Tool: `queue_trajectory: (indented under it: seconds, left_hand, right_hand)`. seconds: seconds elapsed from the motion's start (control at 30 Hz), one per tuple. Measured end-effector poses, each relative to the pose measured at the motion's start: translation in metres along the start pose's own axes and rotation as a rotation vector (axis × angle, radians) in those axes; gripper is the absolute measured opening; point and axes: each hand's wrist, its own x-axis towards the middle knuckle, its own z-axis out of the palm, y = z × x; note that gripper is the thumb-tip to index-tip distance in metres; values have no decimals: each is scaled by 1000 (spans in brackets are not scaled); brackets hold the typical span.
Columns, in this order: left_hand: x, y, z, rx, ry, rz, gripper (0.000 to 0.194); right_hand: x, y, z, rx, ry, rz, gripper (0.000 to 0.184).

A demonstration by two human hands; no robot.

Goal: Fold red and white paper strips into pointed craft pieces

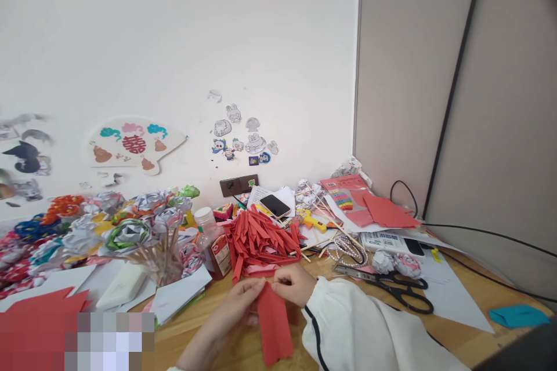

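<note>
Between my two hands is a strip of red paper (275, 327) with a lengthwise crease, hanging down toward the table's front. My left hand (243, 298) pinches its top edge from the left. My right hand (296, 284) grips the same top edge from the right, fingers curled. Just beyond my hands lies a heap of folded red paper pieces (261, 237). A jar with a white lid (213, 243) stands to the left of the heap. Black-handled scissors (400, 290) rest on the table to the right of my right hand.
Paper flowers (130, 235) crowd the left side, beside white paper sheets (180, 295). A phone (275, 206) lies behind the red heap, with a yellow glue gun (312, 220) nearby. Red sheets (389, 211), a beaded string (346, 249) and a blue paper piece (517, 316) are on the right.
</note>
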Motion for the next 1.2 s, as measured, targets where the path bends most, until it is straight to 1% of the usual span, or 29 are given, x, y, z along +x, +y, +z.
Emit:
queue_trajectory:
  seconds: [0.07, 0.27, 0.4, 0.53, 0.6, 0.67, 0.8, 0.93, 1.03, 1.2]
  left_hand:
    - [-2, 2, 2, -31, 7, 8, 31]
    - [0, -2, 0, 64, -1, 52, 28]
    - [4, -3, -3, 99, -11, 97, 27]
    - [5, 0, -5, 176, -28, 109, 31]
    - [5, 1, -5, 214, -19, 115, 32]
    - [5, 2, -4, 259, 7, 123, 33]
    - [3, 2, -4, 323, 41, 120, 34]
    - [4, 2, -6, 360, 45, 115, 35]
    - [5, 1, -7, 407, 46, 145, 35]
    - [7, -3, -6, 475, 71, 194, 33]
  right_hand:
    - [0, 1, 0, 2, -3, 5, 17]
    - [0, 0, 1, 8, 12, -14, 18]
    - [1, 1, 2, 27, 41, 0, 17]
    - [1, 2, 3, 73, 19, 80, 16]
    - [0, 3, 4, 106, -17, 132, 15]
    - [0, 4, 6, 115, -35, 156, 14]
    - [-1, 8, 8, 62, -3, 126, 15]
    - [0, 8, 8, 55, -25, 134, 14]
    - [-1, 6, 8, 45, -17, 141, 12]
    - [-3, 1, 11, -22, 25, 112, 11]
